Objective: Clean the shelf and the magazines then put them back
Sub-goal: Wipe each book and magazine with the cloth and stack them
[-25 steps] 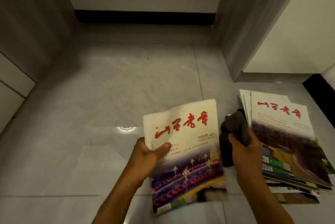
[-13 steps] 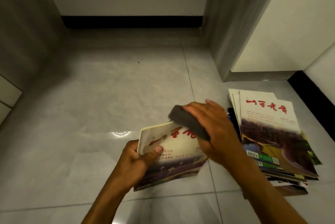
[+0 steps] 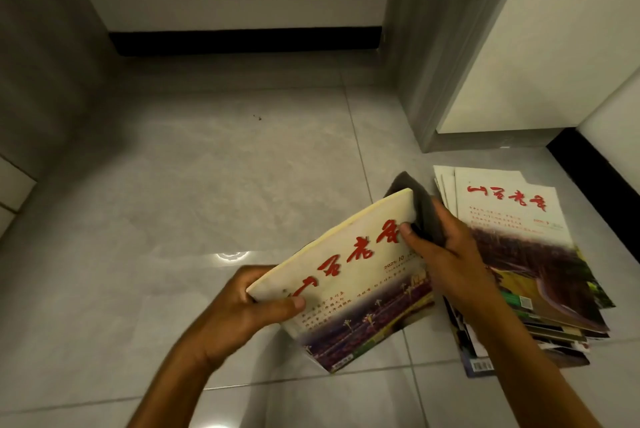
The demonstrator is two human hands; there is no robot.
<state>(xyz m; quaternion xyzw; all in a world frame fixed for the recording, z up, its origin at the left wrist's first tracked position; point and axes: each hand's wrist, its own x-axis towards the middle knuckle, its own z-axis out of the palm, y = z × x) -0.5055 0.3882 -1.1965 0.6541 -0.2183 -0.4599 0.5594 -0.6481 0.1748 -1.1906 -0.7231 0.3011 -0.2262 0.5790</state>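
Two bare hands work on one magazine in the lower middle of the frame. The left hand has its grip closed on the near left corner of a cream-covered magazine with red brush lettering and a dark landscape photo, thumb laid across the cover and fingers curled beneath. That magazine is held clear of the floor, tilted, its yellowed page edge facing the upper left. The right hand grips a dark grey folded cloth, fingers curled round it and the thumb tip resting on the cover by the last red character. The cloth wraps the magazine's far right corner, touching both its top edge and its side.

Just right of the right hand, at the right of the frame, a fanned stack of glossy magazines lies on the floor; its top cover bears the same red lettering over a brown and green photo. The right forearm crosses the stack's near left part.

Underneath everything spreads a pale grey, glossy tiled floor, with a bright lamp reflection near the centre. A black skirting board runs along the white wall at the top, and a grey door frame stands at the upper right.
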